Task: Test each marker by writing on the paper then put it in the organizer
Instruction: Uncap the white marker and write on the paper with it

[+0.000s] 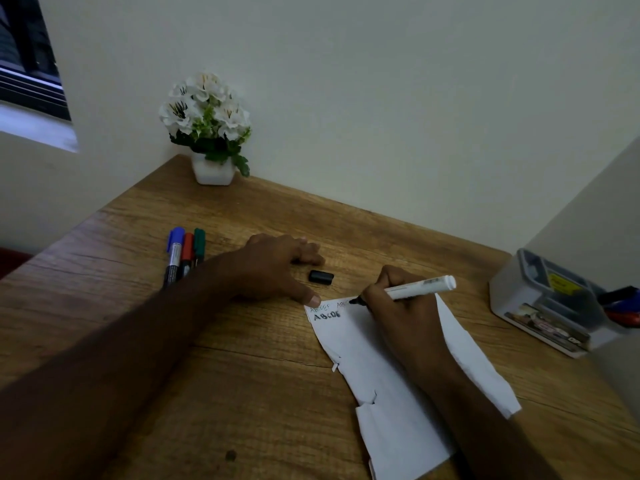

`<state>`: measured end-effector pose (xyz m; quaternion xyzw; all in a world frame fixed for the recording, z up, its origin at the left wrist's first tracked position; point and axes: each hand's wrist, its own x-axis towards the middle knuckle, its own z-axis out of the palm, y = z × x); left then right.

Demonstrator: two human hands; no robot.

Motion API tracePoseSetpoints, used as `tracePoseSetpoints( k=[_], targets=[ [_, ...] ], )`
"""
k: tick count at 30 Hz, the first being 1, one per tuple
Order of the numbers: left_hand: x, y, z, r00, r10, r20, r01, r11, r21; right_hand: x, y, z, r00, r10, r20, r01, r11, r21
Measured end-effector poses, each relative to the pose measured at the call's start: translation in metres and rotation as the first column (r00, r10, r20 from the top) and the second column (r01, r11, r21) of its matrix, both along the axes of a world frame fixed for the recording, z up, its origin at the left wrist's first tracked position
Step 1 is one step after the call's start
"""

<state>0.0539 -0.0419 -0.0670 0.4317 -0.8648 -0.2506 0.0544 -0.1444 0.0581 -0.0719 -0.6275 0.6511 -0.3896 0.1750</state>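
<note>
White-barrelled black marker [415, 288], uncapped, gripped in the curled fingers of the right hand [401, 306]; its black tip touches the top edge of the paper [391, 386], beside a faint line of lettering. A bolder row reading "ABCDE" lies just below, at the sheet's upper left corner. The paper is a white sheet with torn notches along its left edge, lying flat on the wooden table [242, 375] under the right forearm. Left hand [277, 265] rests flat on the table with fingers spread and relaxed, thumb tip pressing the paper's upper left corner. A black cap [321, 276] lies on the table between the two hands, just beside the left fingers. Three capped markers, blue [174, 252], red [187, 252] and green [199, 245], lie side by side to the left, partly behind the left forearm. The grey organizer [519, 299] stands at the table's right edge, already holding markers. A white potted flower [207, 129] occupies the far corner.
</note>
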Motion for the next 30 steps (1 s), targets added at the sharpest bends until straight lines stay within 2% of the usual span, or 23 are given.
tracePoseSetpoints(
  k=[12, 19, 24, 30],
  targets=[
    [0.000, -0.001, -0.002, 1.000, 0.007, -0.007, -0.007, 1.000, 0.003, 0.003, 0.001, -0.001, 0.982, 0.048, -0.181, -0.041, 0.998, 0.038],
    [0.001, -0.004, -0.004, 1.000, 0.004, -0.020, -0.004, 1.000, 0.008, 0.002, -0.004, -0.007, 0.997, 0.036, -0.061, -0.034, 0.999, 0.040],
    [0.001, -0.006, -0.007, 1.000, 0.007, -0.010, -0.007, 1.000, 0.012, 0.000, -0.005, -0.009, 0.993, 0.034, -0.111, -0.031, 0.999, 0.031],
    [0.000, -0.004, -0.004, 1.000, 0.014, -0.008, -0.014, 1.000, 0.007, -0.003, -0.005, -0.013, 0.996, 0.051, -0.067, -0.050, 0.999, 0.014]
  ],
)
